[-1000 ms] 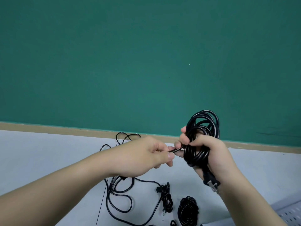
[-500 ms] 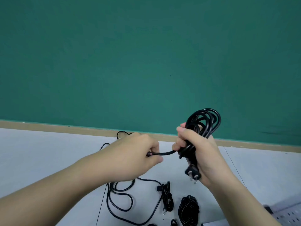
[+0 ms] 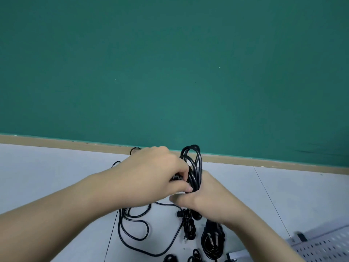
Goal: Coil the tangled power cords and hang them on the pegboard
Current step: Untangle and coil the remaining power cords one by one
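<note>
both hands (image 3: 151, 174) around coiled cord (image 3: 193, 167)

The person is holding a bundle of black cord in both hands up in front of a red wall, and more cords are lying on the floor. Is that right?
Almost. The wall is green, not red, as the head view shows. The rest holds: the left hand and the right hand both grip the black cord bundle, and a loose cord and a coiled cord lie on the floor.

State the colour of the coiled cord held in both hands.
Black, seen in the head view: the coiled power cord.
</note>
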Demonstrator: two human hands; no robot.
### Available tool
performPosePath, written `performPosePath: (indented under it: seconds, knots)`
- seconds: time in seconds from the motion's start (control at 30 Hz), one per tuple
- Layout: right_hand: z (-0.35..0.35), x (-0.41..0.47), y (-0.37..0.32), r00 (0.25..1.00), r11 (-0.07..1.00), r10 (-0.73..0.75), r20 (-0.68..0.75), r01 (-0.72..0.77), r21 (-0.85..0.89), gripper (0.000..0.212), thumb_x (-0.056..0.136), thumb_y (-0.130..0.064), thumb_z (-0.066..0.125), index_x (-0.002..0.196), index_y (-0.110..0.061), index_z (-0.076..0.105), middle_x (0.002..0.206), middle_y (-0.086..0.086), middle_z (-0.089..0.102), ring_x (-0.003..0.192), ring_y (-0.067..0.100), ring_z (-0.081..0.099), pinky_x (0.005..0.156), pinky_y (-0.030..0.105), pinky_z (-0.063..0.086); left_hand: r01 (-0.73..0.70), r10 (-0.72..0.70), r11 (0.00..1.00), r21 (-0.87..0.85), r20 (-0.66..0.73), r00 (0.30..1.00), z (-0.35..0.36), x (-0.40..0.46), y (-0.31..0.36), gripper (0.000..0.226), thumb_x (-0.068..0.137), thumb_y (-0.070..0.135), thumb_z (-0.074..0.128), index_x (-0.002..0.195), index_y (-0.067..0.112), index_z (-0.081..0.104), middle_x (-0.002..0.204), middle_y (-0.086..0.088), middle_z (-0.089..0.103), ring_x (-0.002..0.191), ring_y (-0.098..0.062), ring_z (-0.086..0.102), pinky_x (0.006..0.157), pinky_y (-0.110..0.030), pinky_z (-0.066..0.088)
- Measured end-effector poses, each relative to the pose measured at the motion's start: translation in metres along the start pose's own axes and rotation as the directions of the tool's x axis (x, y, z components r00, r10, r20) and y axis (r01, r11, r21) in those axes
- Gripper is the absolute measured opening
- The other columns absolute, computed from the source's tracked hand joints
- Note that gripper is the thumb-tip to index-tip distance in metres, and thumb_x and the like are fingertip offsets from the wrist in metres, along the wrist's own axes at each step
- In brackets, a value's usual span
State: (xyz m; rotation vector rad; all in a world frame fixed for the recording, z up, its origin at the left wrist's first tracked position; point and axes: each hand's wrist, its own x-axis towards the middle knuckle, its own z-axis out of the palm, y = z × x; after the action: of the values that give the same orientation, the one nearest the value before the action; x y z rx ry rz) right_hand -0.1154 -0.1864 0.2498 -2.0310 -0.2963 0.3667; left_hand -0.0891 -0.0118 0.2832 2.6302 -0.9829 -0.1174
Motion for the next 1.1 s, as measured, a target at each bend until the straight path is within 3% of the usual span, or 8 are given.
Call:
performPosePath:
  seconds: [0.07,0.17,0.33,0.53,0.67,0.77,0.97,1.1]
  knots:
    - [0.0,0.001,0.003,0.998,0.998,0.057,-0.01,-0.057,-0.011,0.028,0.08,0.002,0.062,0.07,-0.017,0.044,0.069,-0.004,0.035,0.065,0.013,0.031,0.06,0.031,0.028,-0.031,0.033,0.999,0.032,-0.062,0.998,0.003,0.001,0.002,0.023,0.093,0.054,0.063,0.091,0.031,0.064,0.082,0.012,0.062,0.081,-0.01,0.057,0.075,-0.037,0.05]
    - [-0.002,0.0,0.004,0.991,0.99,0.135,0.014,-0.136,0.035,0.026,0.07,-0.004,0.057,0.07,-0.017,0.034,0.075,0.007,0.03,0.067,0.023,0.031,0.064,0.042,0.028,-0.039,0.01,0.979,-0.198,-0.149,0.989,0.005,0.003,0.0,0.025,0.085,0.052,0.075,0.085,0.031,0.062,0.077,0.016,0.065,0.078,-0.006,0.06,0.071,-0.038,0.053]
    - [-0.005,-0.004,0.003,0.985,0.911,0.152,0.085,-0.173,0.375,0.028,0.063,-0.006,0.057,0.09,-0.009,0.059,0.075,0.007,0.05,0.057,0.023,0.051,0.065,0.044,0.04,-0.033,-0.156,0.801,-0.598,-0.262,0.952,-0.003,0.009,0.001,0.025,0.081,0.041,0.083,0.083,0.024,0.065,0.074,0.004,0.073,0.066,-0.017,0.068,0.061,-0.029,0.053]
    - [-0.017,-0.004,-0.004,0.988,0.525,0.069,0.138,-0.154,0.837,0.021,0.081,-0.01,0.065,0.099,0.0,0.064,0.075,0.011,0.05,0.058,0.017,0.047,0.051,0.029,0.045,0.0,-0.147,0.885,-0.466,-0.28,0.949,0.0,0.007,-0.018,0.03,0.097,0.049,0.056,0.082,0.024,0.062,0.062,-0.005,0.061,0.051,-0.006,0.045,0.053,-0.026,0.037]
    - [-0.027,-0.008,-0.003,0.985,0.628,0.161,0.068,-0.155,0.763,0.026,0.076,-0.013,0.068,0.098,-0.001,0.062,0.071,0.009,0.049,0.056,0.017,0.045,0.047,0.028,0.042,-0.014,-0.126,0.788,-0.616,-0.183,0.975,0.006,0.001,-0.01,0.033,0.092,0.057,0.048,0.104,0.029,0.059,0.069,0.0,0.062,0.055,-0.005,0.051,0.054,-0.019,0.04]
    - [-0.022,-0.012,-0.002,0.979,0.645,0.164,0.12,-0.198,0.738,0.015,0.072,-0.006,0.061,0.087,-0.004,0.058,0.068,0.008,0.046,0.054,0.016,0.043,0.046,0.029,0.041,-0.042,-0.034,0.793,-0.608,-0.114,0.993,0.019,-0.003,0.002,0.034,0.093,0.06,0.047,0.117,0.036,0.053,0.08,0.001,0.063,0.068,-0.014,0.058,0.063,-0.034,0.049]
    - [-0.024,-0.02,-0.005,0.966,0.645,0.129,0.225,-0.255,0.721,0.008,0.074,-0.003,0.058,0.07,-0.007,0.054,0.063,0.008,0.041,0.05,0.015,0.04,0.044,0.027,0.04,-0.114,0.011,0.851,-0.512,-0.199,0.98,0.027,-0.002,0.01,0.015,0.102,0.041,0.055,0.115,0.034,0.052,0.068,0.006,0.053,0.06,-0.008,0.047,0.058,-0.02,0.035]
    - [-0.024,-0.022,-0.001,0.929,0.6,0.096,0.356,-0.34,0.724,0.012,0.081,-0.004,0.054,0.089,-0.006,0.063,0.071,0.009,0.04,0.051,0.014,0.039,0.044,0.025,0.04,-0.137,-0.045,0.806,-0.576,-0.29,0.956,0.025,0.0,0.007,0.01,0.101,0.036,0.06,0.105,0.033,0.051,0.063,0.008,0.065,0.057,-0.021,0.055,0.058,-0.038,0.046]
